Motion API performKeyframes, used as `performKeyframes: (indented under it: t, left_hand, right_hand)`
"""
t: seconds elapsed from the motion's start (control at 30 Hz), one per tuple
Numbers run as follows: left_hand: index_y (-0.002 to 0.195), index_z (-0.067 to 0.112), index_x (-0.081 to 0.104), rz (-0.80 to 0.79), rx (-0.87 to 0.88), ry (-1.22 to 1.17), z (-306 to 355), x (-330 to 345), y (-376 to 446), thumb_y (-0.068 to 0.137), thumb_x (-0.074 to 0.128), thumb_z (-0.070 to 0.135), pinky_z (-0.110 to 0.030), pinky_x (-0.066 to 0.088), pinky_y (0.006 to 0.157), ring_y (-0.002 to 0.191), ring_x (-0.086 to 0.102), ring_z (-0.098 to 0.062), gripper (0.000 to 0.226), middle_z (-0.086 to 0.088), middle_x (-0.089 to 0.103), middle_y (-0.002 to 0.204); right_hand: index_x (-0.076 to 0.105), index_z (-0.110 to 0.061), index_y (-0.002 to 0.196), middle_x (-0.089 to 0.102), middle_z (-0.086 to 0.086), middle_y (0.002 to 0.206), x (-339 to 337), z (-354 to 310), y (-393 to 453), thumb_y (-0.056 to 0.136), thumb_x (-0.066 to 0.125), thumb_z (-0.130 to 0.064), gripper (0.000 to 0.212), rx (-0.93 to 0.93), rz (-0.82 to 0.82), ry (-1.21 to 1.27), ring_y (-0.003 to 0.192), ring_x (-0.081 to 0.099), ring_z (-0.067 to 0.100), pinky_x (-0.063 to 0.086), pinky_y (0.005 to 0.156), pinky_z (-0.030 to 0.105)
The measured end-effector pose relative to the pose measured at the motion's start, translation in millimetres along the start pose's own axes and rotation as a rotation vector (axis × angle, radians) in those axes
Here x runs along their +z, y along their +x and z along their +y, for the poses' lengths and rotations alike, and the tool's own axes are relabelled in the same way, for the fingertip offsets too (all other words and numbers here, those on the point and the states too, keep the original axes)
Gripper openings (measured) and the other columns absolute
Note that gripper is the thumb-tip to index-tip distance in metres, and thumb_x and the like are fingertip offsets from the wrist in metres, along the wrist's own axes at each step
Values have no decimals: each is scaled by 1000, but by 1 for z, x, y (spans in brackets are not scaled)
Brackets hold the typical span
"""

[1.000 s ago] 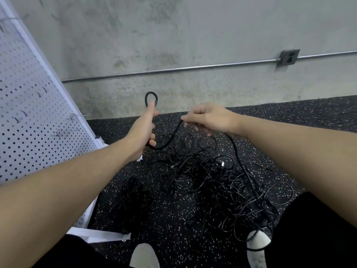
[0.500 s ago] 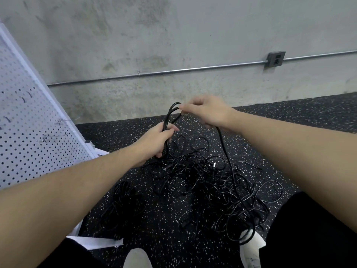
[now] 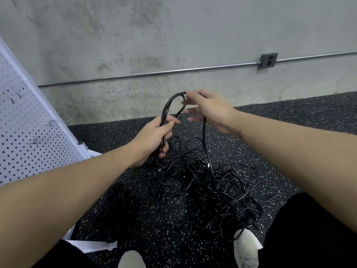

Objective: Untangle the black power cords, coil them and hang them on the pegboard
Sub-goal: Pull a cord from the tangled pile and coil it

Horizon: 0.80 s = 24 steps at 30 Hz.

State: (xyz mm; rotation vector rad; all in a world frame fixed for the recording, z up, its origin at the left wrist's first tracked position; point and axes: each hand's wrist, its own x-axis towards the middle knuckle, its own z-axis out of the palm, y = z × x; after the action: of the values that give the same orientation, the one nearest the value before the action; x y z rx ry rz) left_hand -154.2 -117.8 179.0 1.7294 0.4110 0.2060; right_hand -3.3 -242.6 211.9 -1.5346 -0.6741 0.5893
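Observation:
A tangle of black power cords lies on the speckled floor ahead of my feet. My left hand grips a small bundle of cord loops that rises above it. My right hand pinches the top of the newest loop, and the free cord hangs from it down into the tangle. A darker heap of cord sits to the left of the tangle. The white pegboard leans at the left, with bare metal hooks sticking out.
A concrete wall with a metal conduit and a grey outlet box stands behind. The pegboard's white base foot lies on the floor near my left shoe. My right shoe touches the tangle's edge.
My right hand has laid another loop of cord over toward my left hand, so the bundle in my left hand has grown. Both hands stay above the tangle.

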Motion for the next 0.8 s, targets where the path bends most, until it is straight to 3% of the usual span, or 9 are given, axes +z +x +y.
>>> performKeyframes:
  t: [0.1,0.17,0.23,0.33,0.43,0.5,0.57,0.67,0.8]
  left_hand:
    - [109,31,64,29,50,-47,3,8,2,109,46,31,-23,32,41,42,41,-12,18,4,43,72]
    - [110,31,63,29,55,-29,3,9,1,109,46,35,-22,31,39,41,40,-11,17,4,45,71]
    - [109,30,64,20,56,1,5,10,-1,108,46,38,-22,31,39,42,41,-11,19,3,51,77]
    - [111,29,63,20,67,27,11,16,-2,108,47,39,-24,35,39,43,46,-12,19,0,62,98]
    - [108,32,63,24,57,59,19,22,-4,107,49,38,-22,39,39,42,51,-12,15,-2,62,68]
    - [105,32,64,0,52,66,25,25,-3,107,51,37,-23,43,41,45,53,-12,14,7,58,52]
    - [107,31,63,-34,30,71,28,26,-1,107,52,34,-24,46,43,47,54,-11,11,12,67,58]
    - [117,27,62,-95,1,90,27,22,2,106,53,32,-26,48,50,54,55,-9,14,6,79,91]
    - [104,35,70,-85,25,179,22,17,7,105,56,33,-31,44,76,69,61,2,14,8,71,78]
  right_hand:
    - [49,-16,108,73,16,106,10,-5,-1,106,51,-30,14,87,12,173,82,73,29,63,79,42]
    - [56,-11,114,75,13,99,12,-7,0,107,49,-30,21,165,-22,194,91,74,30,59,92,46]
    - [63,-13,100,75,9,90,12,-7,-1,107,46,-31,26,202,-48,185,93,72,27,56,98,45]
    - [51,-17,80,58,0,65,16,-11,-3,108,41,-29,32,224,-4,339,67,62,20,61,72,33]
    - [37,-21,72,37,-4,53,23,-19,-5,107,37,-27,36,230,31,460,50,40,14,35,43,24]
    - [33,-22,70,27,-6,52,29,-23,-2,105,38,-26,36,239,68,537,46,29,12,20,42,24]
    - [33,-22,69,26,-7,52,33,-24,0,104,41,-29,36,263,108,547,46,25,11,16,42,23]
    - [35,-23,71,31,-8,48,33,-22,2,105,41,-32,35,253,98,424,46,29,11,16,47,26]
    - [35,-24,72,38,-7,50,25,-15,3,107,35,-35,37,244,42,274,51,37,13,24,49,28]
